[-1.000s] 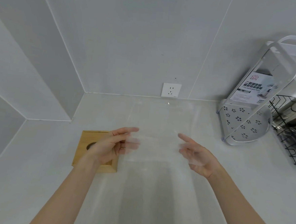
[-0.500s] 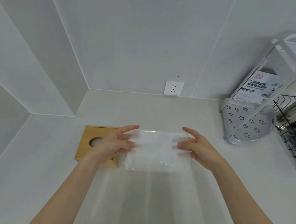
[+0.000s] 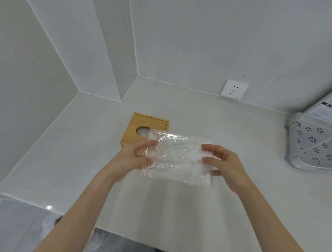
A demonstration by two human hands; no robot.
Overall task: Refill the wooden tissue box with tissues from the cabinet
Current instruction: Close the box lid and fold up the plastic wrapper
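Tissue pack (image 3: 178, 160), plastic-wrapped, gripped at both ends by left hand (image 3: 137, 157) and right hand (image 3: 223, 165).
Risk: slippery film; pack may drop beside wooden tissue box (image 3: 141, 122) on desk (image 3: 234, 209).

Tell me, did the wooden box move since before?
No. The wooden box sits the same way by the wall corner on the counter; only the camera shifted.

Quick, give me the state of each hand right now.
Left hand: closed on the left end of the plastic-wrapped tissue pack.
Right hand: closed on the pack's right end.
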